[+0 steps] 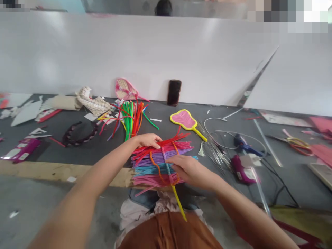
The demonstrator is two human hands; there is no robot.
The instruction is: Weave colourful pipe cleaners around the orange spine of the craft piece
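Note:
Bundles of fuzzy pipe cleaners lie side by side at the table's near edge: red pipe cleaners (171, 140), purple pipe cleaners (145, 158), blue pipe cleaners (145, 169) and pink pipe cleaners (145, 180). Across them rests a pipe-cleaner fan frame (167, 167), with a curved orange outline, a banded centre stem and a yellow handle hanging past the edge. My left hand (149, 140) is closed at the frame's top end, over the red bundle. Closed beside the stem, my right hand (186, 169) pinches the frame's right side. Its fingertips partly cover the orange outline.
Behind stand green pipe cleaners (128, 119), a pink fan with yellow rim (184, 119), a woven pink fan (126, 89) and a phone (174, 92) against the white partition (129, 52). At right lie wires (218, 152), a blue glue gun (246, 145) and scissors (298, 143).

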